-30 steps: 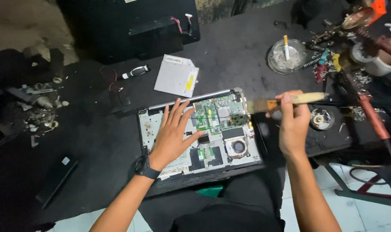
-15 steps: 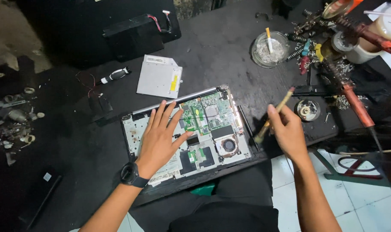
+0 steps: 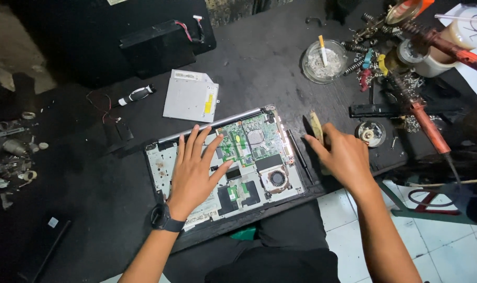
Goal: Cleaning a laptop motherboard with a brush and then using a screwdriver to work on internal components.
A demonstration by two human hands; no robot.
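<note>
An opened laptop (image 3: 259, 157) lies on the black table, its green circuit board and round fan (image 3: 276, 179) exposed. My left hand (image 3: 194, 170), with a black wristwatch, rests flat and spread on the left part of the laptop's inside. My right hand (image 3: 343, 157) is just right of the laptop, fingers closed around a pale wooden-handled brush (image 3: 316, 127) that lies low against the table top. Most of the brush is hidden under the hand.
A silver optical drive (image 3: 190, 96) lies behind the laptop, a black battery pack (image 3: 160, 44) farther back. A glass ashtray (image 3: 322, 62), a roll of tape, springs and a red soldering iron (image 3: 429, 126) crowd the right side. Small metal parts (image 3: 10, 157) lie at left.
My right hand has lowered the brush from held up in the air down to the table beside the laptop. My left hand has stayed on the laptop.
</note>
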